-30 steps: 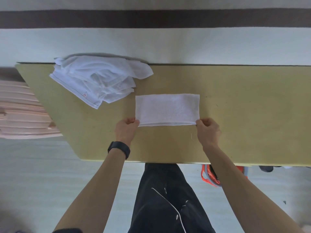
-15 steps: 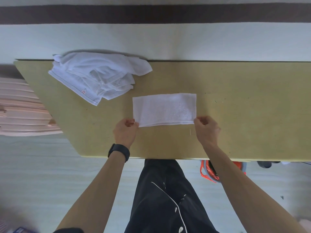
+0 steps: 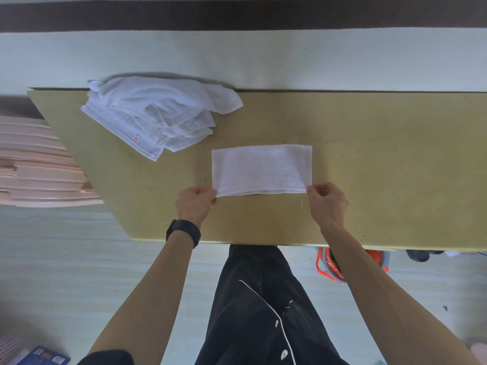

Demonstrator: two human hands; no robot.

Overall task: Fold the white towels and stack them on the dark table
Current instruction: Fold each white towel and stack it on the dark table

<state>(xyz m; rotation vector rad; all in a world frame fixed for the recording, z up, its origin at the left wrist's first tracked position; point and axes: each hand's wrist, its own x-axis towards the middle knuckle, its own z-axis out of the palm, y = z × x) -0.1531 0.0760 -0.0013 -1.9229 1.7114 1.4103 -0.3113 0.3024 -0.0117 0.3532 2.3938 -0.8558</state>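
A white towel (image 3: 261, 170), folded into a flat rectangle, lies in the middle of the olive-tan table (image 3: 382, 167). My left hand (image 3: 194, 204) pinches its near left corner. My right hand (image 3: 326, 202) pinches its near right corner. A heap of unfolded white towels (image 3: 155, 114) sits at the table's far left, against the wall.
The table's back edge meets a pale wall. Its near edge runs just in front of my body. A pink slatted chair (image 3: 37, 164) stands off the left end. An orange and blue object (image 3: 340, 264) lies on the floor under the table's right side.
Both hands stay on the towel's near corners. The towel's near edge has barely shifted; the view has tilted slightly.
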